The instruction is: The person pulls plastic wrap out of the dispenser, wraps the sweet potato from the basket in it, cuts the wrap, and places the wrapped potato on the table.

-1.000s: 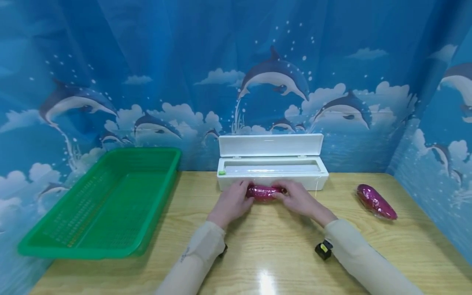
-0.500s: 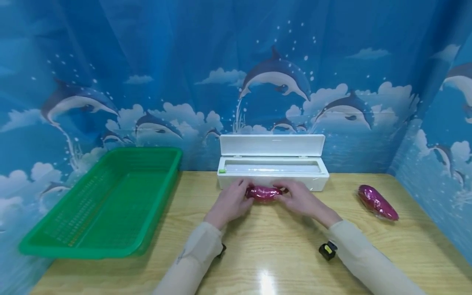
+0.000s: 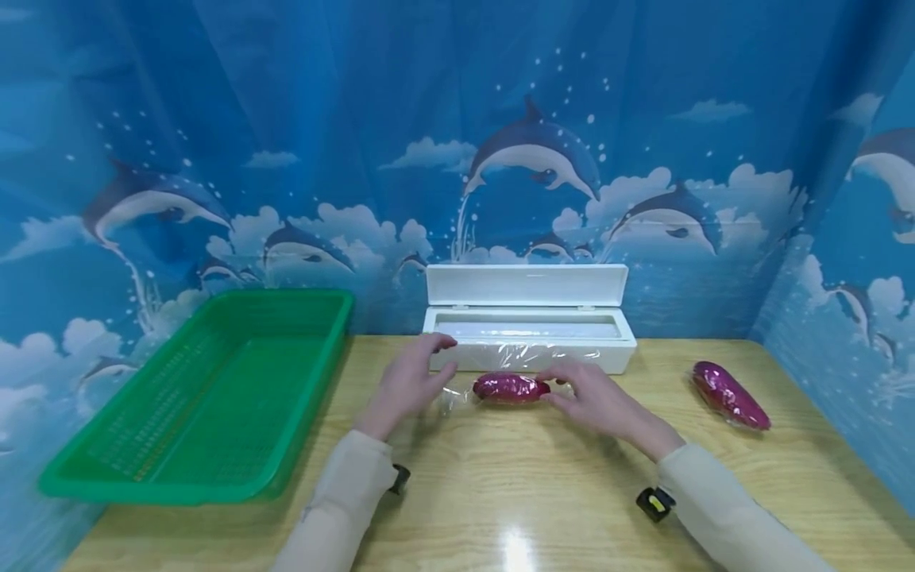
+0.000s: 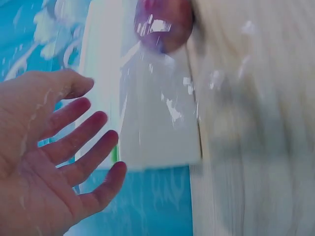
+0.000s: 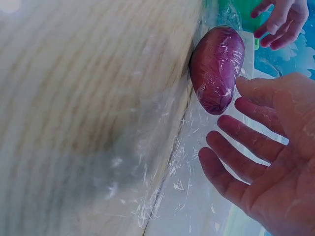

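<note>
A purple-skinned sweet potato [image 3: 511, 388], wrapped in clear cling film, lies on the table in front of the white cling film box [image 3: 529, 356]. Loose film [image 3: 454, 399] spreads from its left end, and more film stretches over the box front. My left hand [image 3: 409, 383] is off to the left, holding nothing, with fingers apart in the left wrist view. At the potato's right end is my right hand [image 3: 596, 401]. Its fingers are spread in the right wrist view, the thumb beside the sweet potato [image 5: 217, 69]; whether it touches is unclear.
A second wrapped sweet potato [image 3: 729, 395] lies at the right of the table. On the left stands a green plastic basket [image 3: 268, 469]. The box's lid [image 3: 527, 284] is raised against the dolphin-patterned curtain [image 3: 400, 95] behind the table.
My left hand has let go of the sweet potato and moved left. My right fingers have loosened at its right end. The potato now lies slightly nearer, with film visible at its left.
</note>
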Tool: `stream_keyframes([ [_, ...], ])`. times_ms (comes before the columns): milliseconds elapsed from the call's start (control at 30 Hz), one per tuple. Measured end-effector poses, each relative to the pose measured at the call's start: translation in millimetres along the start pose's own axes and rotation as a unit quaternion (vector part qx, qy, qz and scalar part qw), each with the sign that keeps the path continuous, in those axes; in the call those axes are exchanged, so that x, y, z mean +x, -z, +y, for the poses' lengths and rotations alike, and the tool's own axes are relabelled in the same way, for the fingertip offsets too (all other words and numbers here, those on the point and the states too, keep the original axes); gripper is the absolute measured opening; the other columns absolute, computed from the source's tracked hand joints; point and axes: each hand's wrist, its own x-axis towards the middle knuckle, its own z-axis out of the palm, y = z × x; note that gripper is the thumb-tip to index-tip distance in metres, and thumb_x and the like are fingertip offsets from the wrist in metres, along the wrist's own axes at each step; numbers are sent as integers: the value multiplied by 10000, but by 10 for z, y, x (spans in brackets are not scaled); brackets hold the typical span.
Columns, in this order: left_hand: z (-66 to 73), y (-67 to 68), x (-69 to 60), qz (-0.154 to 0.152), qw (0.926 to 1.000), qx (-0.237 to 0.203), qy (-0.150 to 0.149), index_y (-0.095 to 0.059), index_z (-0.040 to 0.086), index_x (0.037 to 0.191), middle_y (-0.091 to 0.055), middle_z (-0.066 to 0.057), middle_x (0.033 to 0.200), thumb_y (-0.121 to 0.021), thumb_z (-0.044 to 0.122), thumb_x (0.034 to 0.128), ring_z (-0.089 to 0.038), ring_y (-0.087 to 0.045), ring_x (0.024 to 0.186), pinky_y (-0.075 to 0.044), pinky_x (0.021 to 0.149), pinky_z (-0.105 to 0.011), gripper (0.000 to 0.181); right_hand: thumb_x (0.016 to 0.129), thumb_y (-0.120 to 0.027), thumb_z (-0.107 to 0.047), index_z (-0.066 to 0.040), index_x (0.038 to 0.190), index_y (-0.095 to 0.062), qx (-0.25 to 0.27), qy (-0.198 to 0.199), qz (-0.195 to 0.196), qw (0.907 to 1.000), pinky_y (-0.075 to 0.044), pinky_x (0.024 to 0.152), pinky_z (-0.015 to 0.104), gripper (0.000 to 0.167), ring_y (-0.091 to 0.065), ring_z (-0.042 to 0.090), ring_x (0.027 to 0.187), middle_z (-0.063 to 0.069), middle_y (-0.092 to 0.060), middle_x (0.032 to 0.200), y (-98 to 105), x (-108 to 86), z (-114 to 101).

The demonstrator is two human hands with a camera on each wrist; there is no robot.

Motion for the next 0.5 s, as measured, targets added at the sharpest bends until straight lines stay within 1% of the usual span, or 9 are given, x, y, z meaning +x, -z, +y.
stream_keyframes([
  [100,-146,82,59,294,9994,-180,28,-613,68,1332,-639,-136,1327,-683,195,965,-310,-599,1240,-518,1055,-483,394,942,-710,-141,-64,1229,-707,-85,37,80,9999,-566,967,543,297,-685,358,1126,142,-726,1229,3,-24,-11],
  [200,-290,118,127,426,9988,-244,84,-585,53,1377,-593,-178,1382,-700,211,950,-345,-562,1290,-490,1093,-509,470,948,-708,-150,-72,1226,-710,-134,87,252,9996,-574,958,530,288,-695,341,1118,123,-734,1205,22,-9,-38],
  [267,-374,125,167,379,9988,-250,204,-547,76,1431,-540,-183,1449,-714,254,945,-362,-521,1349,-464,1121,-539,544,956,-701,-157,-80,1215,-716,-159,179,383,9990,-581,946,512,270,-702,320,1102,104,-741,1189,37,27,-69],
  [367,-470,127,220,155,9986,-322,389,-479,131,1504,-454,-170,1543,-738,322,933,-380,-450,1430,-410,1159,-583,655,965,-690,-167,-86,1195,-726,-195,374,532,9977,-586,935,496,246,-710,300,1084,89,-751,1177,58,116,-147],
  [500,-558,124,278,-123,9981,-413,436,-417,175,1553,-412,-170,1581,-752,357,926,-396,-414,1459,-381,1170,-608,734,970,-686,-177,-74,1169,-736,-116,680,619,9957,-588,921,482,230,-719,284,1055,86,-763,1138,64,328,-257],
])
